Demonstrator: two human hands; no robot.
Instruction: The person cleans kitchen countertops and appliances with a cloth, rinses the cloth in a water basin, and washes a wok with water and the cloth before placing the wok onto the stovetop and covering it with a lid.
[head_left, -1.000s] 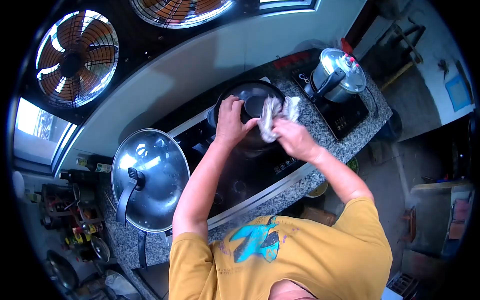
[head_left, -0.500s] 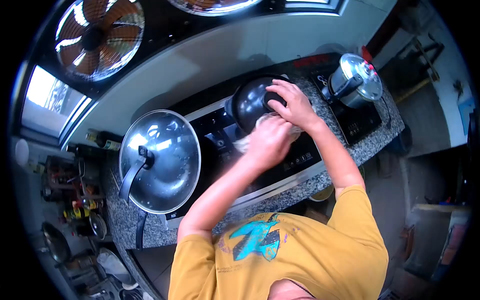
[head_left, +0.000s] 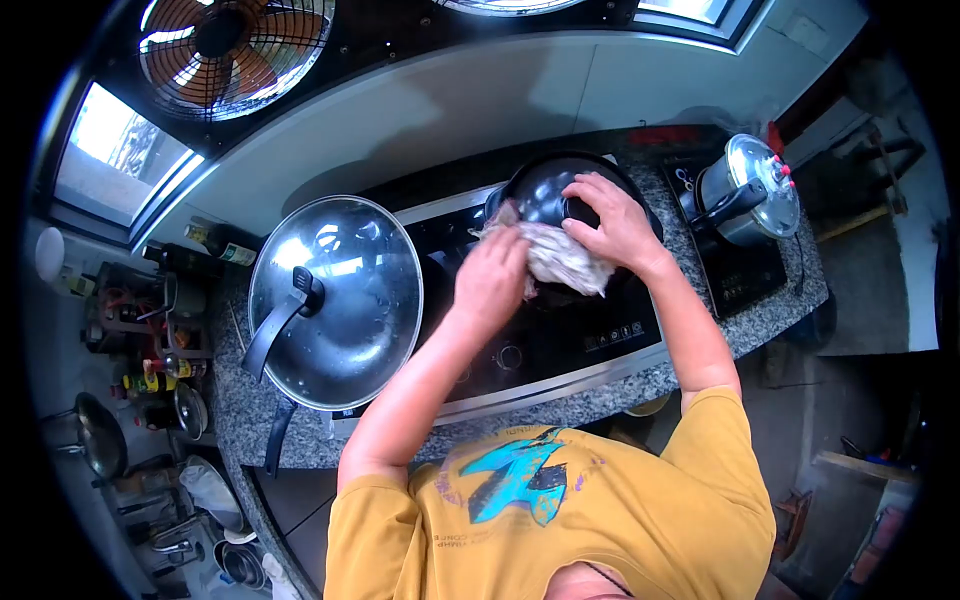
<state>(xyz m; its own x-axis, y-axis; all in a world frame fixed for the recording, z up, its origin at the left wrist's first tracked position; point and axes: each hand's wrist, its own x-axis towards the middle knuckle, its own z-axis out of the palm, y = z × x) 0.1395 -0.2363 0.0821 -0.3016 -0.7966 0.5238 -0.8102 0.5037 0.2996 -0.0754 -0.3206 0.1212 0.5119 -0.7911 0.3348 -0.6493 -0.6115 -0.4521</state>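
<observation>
Left hand (head_left: 490, 283): fingers bent over the near-left end of a crumpled cloth (head_left: 565, 258), pinching it; thumb position cannot be told. Cloth bunches against the near side of a dark round vessel (head_left: 543, 190), probably so that folded fabric pads the fingers.

Right hand (head_left: 622, 228): fingers slightly apart, curved over the vessel's raised round part, thumb opposite. Judged a steadying grip, since that part offers a hold near the middle.

Vessel sits at the far right of the black stove (head_left: 560, 330), set in the bench (head_left: 330, 440). At the stove's left, a large domed lid (head_left: 350, 335) lies with its handle upward, presumably for easy lifting. Pressure cooker (head_left: 745, 190) stands right, on a separate cooktop (head_left: 745, 280).
</observation>
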